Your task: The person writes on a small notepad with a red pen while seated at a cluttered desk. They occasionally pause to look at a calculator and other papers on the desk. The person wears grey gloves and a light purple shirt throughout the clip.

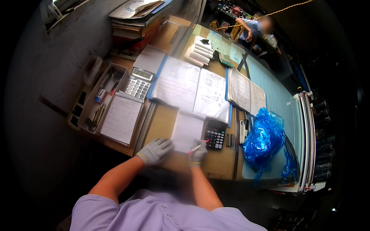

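My left hand, in a grey knit glove, lies with fingers stretched out on the table at the left edge of a white sheet of paper. In my right hand, gloved the same way, is a pink-and-white pen, held slanted over the sheet's lower right corner. A black calculator sits just right of the paper. Beyond the sheet an open ledger with handwritten pages lies on a blue cover.
To the left are a spiral notepad, a silver calculator and a stationery box. Crumpled blue plastic and a stapler lie at right, below a second open book. A person sits at the far side.
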